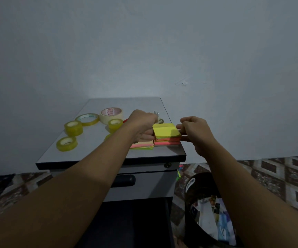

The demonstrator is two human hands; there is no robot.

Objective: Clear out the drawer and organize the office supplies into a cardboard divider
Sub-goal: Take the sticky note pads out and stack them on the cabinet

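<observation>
The right hand's (pixel 196 135) fingertips (pixel 179 127) and thumb pinch the right edge of the sticky-note stack (pixel 165 132), which I judge is to square its loose sheets. The left hand (pixel 142 126) is curled at the stack's left side; its fingers are tucked out of my view, so I cannot tell whether they grip or only brace. The stack sits at the front right of the cabinet top (pixel 98 140), touching a lower note pile (pixel 142 146). Tape rolls (pixel 73 128) lie grouped to the left, apparently sorted by kind. I see no cardboard divider
</observation>
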